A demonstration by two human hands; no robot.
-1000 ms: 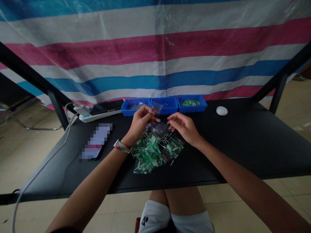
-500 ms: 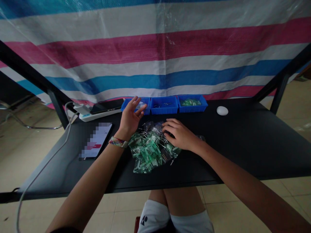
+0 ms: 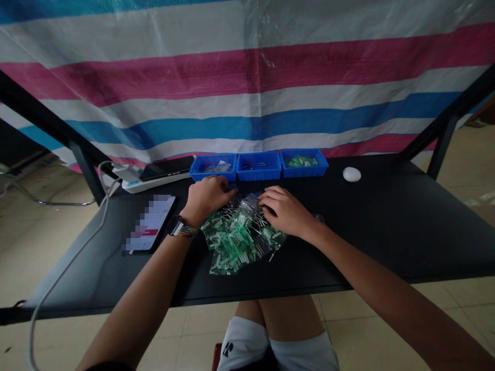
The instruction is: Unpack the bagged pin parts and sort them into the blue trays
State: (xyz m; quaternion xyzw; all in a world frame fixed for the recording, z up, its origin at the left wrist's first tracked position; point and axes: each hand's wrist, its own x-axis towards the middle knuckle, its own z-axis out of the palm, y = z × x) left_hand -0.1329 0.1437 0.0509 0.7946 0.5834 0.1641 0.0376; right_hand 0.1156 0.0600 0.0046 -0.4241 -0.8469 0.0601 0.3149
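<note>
A heap of small clear plastic bags lies on the black table, many with green pieces inside, others with thin metal pins. My left hand is palm down at the heap's back left edge, its fingers curled under; whatever they may hold is hidden. Over the heap's right side rests my right hand, fingers bent and thumb apart, touching the bags with nothing visible held. Between the hands lies a clear bag. Behind them stand a left blue bin with clear bags, a middle blue bin with thin pins and a right blue bin with green pieces.
A phone with a lit, blurred screen lies left of the heap. Farther back, a dark phone rests on a white power strip with a cable. A white mouse-like object sits at right. A striped sheet hangs behind.
My left hand has come down from in front of the left bin to the back of the heap, turning palm down and curling its fingers. My right hand has barely moved.
</note>
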